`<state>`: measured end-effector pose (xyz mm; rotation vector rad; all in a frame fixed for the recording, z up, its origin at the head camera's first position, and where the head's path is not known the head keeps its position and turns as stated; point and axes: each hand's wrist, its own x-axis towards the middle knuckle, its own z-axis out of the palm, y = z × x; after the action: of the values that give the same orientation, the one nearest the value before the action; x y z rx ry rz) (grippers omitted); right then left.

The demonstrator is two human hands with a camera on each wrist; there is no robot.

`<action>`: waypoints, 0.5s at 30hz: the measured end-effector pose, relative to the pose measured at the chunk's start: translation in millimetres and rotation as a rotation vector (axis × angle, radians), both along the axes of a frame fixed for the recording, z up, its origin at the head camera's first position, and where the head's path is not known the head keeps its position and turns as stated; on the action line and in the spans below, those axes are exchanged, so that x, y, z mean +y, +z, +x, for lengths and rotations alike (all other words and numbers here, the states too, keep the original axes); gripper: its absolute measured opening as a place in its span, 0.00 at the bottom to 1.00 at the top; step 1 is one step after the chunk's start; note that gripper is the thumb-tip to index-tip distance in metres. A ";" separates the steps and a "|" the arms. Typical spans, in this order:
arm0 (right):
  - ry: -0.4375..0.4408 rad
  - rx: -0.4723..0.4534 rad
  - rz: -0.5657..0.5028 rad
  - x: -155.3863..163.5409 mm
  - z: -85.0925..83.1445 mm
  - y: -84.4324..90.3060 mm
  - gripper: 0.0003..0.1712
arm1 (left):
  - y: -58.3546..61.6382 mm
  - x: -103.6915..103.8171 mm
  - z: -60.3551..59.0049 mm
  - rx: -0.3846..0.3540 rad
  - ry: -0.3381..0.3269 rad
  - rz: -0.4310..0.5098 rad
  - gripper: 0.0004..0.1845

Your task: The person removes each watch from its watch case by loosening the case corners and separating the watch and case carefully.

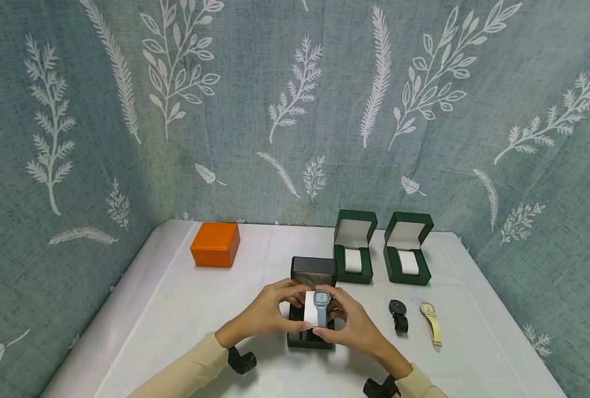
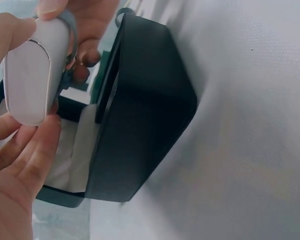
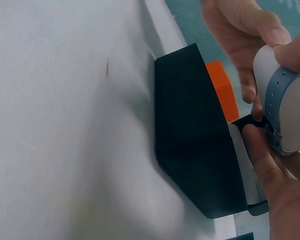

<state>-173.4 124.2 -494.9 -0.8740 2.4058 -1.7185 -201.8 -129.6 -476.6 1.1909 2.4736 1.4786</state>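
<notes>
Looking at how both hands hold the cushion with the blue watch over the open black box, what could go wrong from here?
1. The white cushion carrying the blue-strapped watch is held only by fingertips of the left hand and right hand; it might slip and fall.
2. Pushing it down off-centre might tip or slide the open black box.
3. A sideways slip may knock the black watch.

Three watches are on show: a blue-grey watch (image 1: 320, 303) wrapped on a white cushion (image 1: 311, 314), a black watch (image 1: 398, 315) and a cream watch (image 1: 432, 323) lying on the table. Four watch boxes stand there: one open black box (image 1: 312, 276), two open green boxes (image 1: 354, 246) (image 1: 407, 249), and one closed orange box (image 1: 215, 244). Each green box holds one white cushion, so three cushions in all. Two hands (image 1: 267, 310) (image 1: 352, 324) are in view.
</notes>
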 end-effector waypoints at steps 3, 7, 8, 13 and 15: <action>0.015 -0.007 -0.005 1.4 -0.2 -1.4 0.44 | -0.8 -0.6 -0.3 -0.001 -0.006 0.000 0.36; 0.051 -0.032 -0.029 4.3 0.9 -2.2 0.45 | -1.9 -1.7 0.4 -0.018 -0.019 -0.007 0.36; 0.061 -0.037 -0.037 5.0 1.6 -2.0 0.46 | -2.2 -1.9 0.8 -0.025 -0.023 -0.008 0.36; 0.101 -0.039 -0.061 9.4 3.2 -1.2 0.48 | -5.2 -1.4 1.5 -0.036 -0.041 -0.004 0.37; 0.102 -0.041 -0.055 11.8 3.3 -0.9 0.48 | -6.1 -1.2 1.4 -0.030 -0.044 -0.004 0.37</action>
<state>-170.1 136.0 -495.8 -0.9418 2.2569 -1.7546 -200.4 -130.8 -482.7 1.2052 2.4136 1.4696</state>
